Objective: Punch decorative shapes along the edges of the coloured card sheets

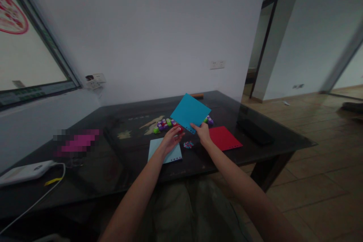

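A blue sheet (190, 111) with holes along its lower edge is held up by my right hand (202, 132), its thumb on the near corner. My left hand (171, 140) has its fingers apart, palm turned inward, above a pale blue sheet (155, 148) lying on the table. A red sheet (225, 138) lies to the right, beside my right wrist. Between my hands on the table is a small patch of red, blue and white bits (188, 145). Several purple, green and red balls with eyes (163, 123) sit behind my left hand, partly hidden by the blue sheet.
The dark table (124, 174) stands against a wall. A black flat object (255, 131) lies at its right, a pink item (81, 141) at its left. A white device (31, 172) with a cable is at the left edge. A brown object (197, 95) lies at the back.
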